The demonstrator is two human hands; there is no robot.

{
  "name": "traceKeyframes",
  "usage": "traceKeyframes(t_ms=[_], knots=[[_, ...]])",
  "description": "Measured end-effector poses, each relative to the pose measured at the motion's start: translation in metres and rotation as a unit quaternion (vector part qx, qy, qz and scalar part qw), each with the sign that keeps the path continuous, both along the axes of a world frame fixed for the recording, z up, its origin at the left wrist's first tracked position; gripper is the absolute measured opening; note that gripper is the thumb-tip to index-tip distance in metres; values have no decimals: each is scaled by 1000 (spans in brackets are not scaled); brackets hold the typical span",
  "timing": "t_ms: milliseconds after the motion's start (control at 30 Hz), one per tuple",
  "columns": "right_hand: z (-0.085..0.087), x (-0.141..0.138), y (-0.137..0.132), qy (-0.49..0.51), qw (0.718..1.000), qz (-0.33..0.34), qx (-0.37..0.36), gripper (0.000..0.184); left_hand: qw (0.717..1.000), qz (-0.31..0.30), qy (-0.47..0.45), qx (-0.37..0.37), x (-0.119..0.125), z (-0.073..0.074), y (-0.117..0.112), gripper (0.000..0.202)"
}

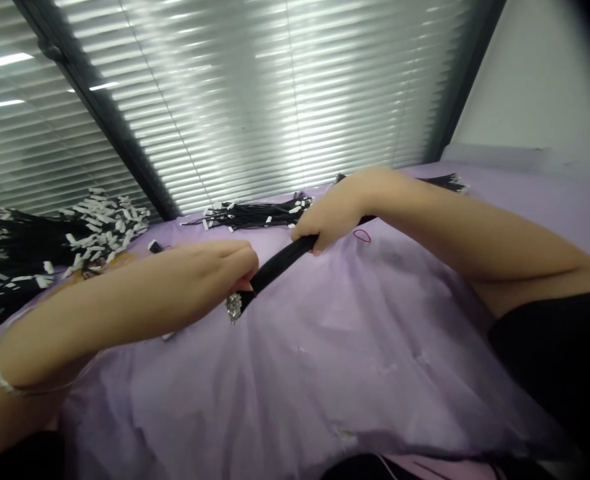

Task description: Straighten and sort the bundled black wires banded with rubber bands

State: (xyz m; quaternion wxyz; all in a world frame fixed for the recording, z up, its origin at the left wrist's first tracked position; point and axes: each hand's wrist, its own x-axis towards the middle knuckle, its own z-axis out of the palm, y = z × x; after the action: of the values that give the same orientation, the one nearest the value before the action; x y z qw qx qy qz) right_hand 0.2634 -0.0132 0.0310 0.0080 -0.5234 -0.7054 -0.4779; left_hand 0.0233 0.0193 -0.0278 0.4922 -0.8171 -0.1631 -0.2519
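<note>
A bundle of black wires (283,262) runs slantwise between my hands above the purple cloth. My left hand (229,263) is closed around its lower end, where a cluster of shiny metal wire tips (233,308) sticks out below the fingers. Higher up and to the right, my right hand (332,210) wraps around the same bundle with its back towards me. A thin red band shows at the bundle beside my left fingers; whether it circles the wires fully I cannot tell.
Purple cloth (285,373) covers the table. At the left lies a big heap of black wires with white connectors (99,220). A smaller bunch (255,215) and another bundle (445,181) lie along the back, below the window blinds (275,93). A loose red rubber band (361,235) rests near my right wrist.
</note>
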Motion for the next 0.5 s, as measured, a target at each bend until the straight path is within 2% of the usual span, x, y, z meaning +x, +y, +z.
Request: traceKeyframes(t_ms=[100, 267, 433, 500], knots=[[-17, -6, -7, 15, 999, -44, 0, 16, 996, 32, 73, -32, 4, -10, -3, 23], [-36, -14, -12, -15, 998, -61, 12, 13, 971, -11, 173, -162, 14, -9, -5, 19], [-34, -14, -7, -3, 998, -60, 0, 16, 951, -33, 201, -231, 11, -12, -8, 14], [-26, -10, -2, 14, 997, -76, 26, 18, 957, -30, 187, -221, 6, -17, -10, 12]])
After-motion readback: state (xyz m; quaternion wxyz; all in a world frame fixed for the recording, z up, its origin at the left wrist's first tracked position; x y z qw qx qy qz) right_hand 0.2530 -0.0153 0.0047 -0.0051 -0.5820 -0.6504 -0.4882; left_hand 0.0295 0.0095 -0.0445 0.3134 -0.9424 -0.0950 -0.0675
